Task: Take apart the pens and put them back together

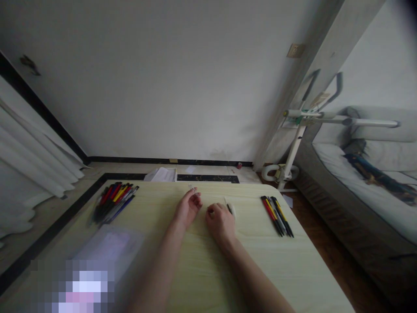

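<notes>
My left hand (189, 208) is raised over the far middle of the table, its fingers curled. A small clear, thin piece (191, 188) sticks up from between thumb and fingertips; its kind is too blurred to tell. Close beside it, my right hand (222, 221) is closed, with the fingers bent in. Whatever it holds, if anything, is hidden. Just right of that hand lies a white rounded object (233, 211), with a thin dark, pale-tipped stick-like piece (228, 206) against it, partly covered by the hand.
On the pale wooden table (260, 274), a row of red, yellow and grey pens (276, 216) lies at right. A heap of mixed pens (115, 201) lies at far left, before a blurred translucent plastic sheet or bag (110, 245). Exercise equipment (296, 150) and a sofa (368, 191) stand beyond.
</notes>
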`<state>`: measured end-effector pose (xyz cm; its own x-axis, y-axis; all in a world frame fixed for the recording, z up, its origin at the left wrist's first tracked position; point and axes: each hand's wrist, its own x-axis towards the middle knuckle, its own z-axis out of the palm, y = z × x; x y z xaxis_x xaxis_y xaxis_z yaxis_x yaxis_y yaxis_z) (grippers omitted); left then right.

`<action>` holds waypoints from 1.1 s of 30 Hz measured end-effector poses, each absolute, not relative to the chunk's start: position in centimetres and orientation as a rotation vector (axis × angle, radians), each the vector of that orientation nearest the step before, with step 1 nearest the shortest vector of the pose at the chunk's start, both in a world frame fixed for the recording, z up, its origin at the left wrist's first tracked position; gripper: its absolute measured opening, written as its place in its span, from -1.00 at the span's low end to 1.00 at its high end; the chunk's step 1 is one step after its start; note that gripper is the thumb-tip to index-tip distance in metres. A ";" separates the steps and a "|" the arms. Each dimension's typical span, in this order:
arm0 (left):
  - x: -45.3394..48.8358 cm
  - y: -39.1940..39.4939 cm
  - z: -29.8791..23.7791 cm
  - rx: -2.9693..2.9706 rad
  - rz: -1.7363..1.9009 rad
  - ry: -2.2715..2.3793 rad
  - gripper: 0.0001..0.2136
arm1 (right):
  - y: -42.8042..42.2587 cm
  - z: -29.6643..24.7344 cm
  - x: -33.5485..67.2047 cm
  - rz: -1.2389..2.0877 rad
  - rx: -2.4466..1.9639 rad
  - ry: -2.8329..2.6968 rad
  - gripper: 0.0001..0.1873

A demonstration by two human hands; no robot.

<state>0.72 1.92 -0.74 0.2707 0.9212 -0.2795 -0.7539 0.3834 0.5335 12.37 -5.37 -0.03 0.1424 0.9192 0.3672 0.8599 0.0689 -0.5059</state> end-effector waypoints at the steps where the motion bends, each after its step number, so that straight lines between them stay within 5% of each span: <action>1: 0.7 1.9 -0.7 0.320 1.150 0.608 -0.84 | -5.4 -0.1 12.4 0.114 -1.784 -1.717 -0.90; 33: 0.9 1.7 -0.3 0.348 1.152 0.623 -0.82 | -5.4 -0.1 12.5 0.179 -1.786 -1.665 -0.92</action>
